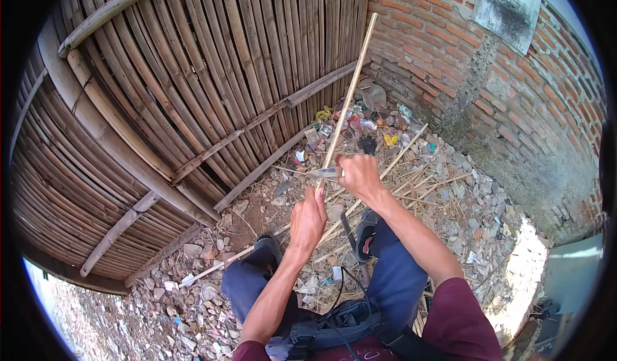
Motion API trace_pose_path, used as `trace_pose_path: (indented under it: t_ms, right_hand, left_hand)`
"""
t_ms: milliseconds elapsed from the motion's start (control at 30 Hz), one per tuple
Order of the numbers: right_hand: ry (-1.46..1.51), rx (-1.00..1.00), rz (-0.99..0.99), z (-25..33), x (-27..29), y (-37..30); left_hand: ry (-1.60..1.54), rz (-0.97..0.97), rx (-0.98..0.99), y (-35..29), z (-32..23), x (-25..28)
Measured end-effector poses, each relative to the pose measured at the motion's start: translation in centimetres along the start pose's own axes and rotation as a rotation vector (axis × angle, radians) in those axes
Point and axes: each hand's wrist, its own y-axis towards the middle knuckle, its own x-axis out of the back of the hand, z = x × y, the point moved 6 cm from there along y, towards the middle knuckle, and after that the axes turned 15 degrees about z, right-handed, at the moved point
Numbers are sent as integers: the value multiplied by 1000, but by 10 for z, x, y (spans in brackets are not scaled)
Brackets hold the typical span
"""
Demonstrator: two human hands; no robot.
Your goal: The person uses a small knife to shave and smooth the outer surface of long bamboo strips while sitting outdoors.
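Observation:
My left hand is closed around the lower end of a long, pale bamboo strip, which slants up and away toward the corner of the walls. In my right hand is a knife, its handle mostly hidden by my fingers. The knife's blade points left and lies across the strip, just beyond my left thumb. Below, between my feet, more thin bamboo strips lie loosely over the ground. A dark, narrow, blade-like tool stands or leans beside my right shoe; its lower part is partly hidden.
A bamboo slat wall with round poles rises on the left. Ahead and to the right stands a brick wall. Stony rubble covers the ground, with coloured litter heaped near the corner. A dark cable hangs across my lap.

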Motion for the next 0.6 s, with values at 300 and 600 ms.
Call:
trace_pose_path:
  t_ms: [300, 600]
  right_hand:
    - [162, -419, -386, -106, 53, 3]
    - [537, -375, -324, -150, 16, -13]
  left_hand:
    - [-11, 37, -9, -18, -16, 0]
    - [-180, 165, -96, -14, -10, -4]
